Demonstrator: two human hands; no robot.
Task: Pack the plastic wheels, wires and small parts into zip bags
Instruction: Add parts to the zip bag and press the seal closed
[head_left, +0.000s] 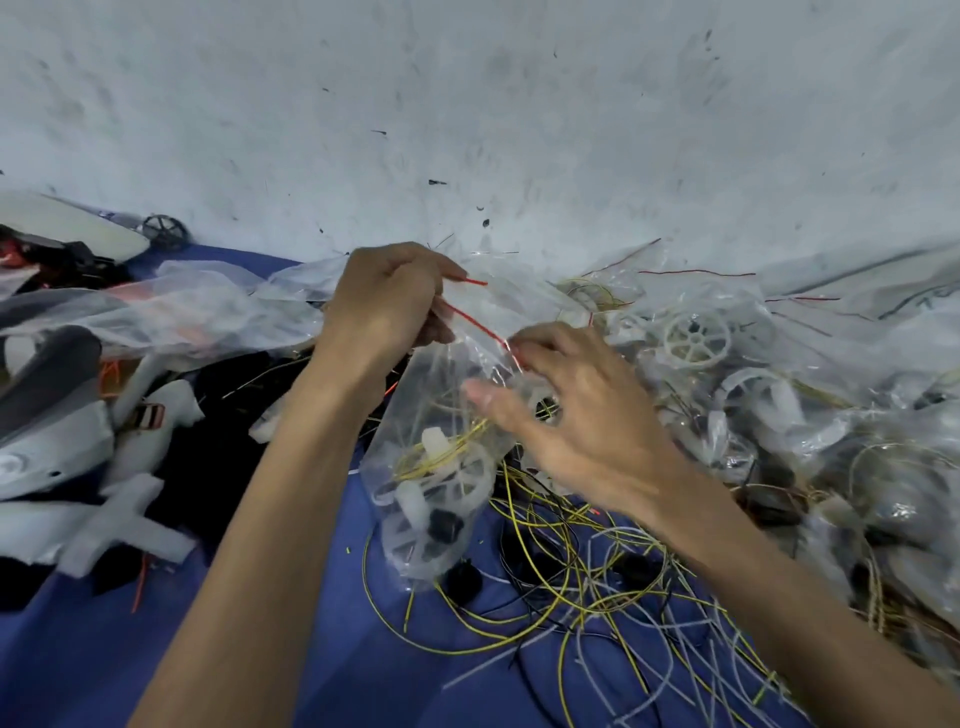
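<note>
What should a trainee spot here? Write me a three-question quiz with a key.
1. True or false: the zip bag is empty.
2. What colour is the bag's zip strip? A red, B green, C black.
3. Fill in: the loose yellow wires lie on a ___ cloth.

Key: 1 false, since wheels, wire and a black part show inside it. 2 A. 3 blue.
</note>
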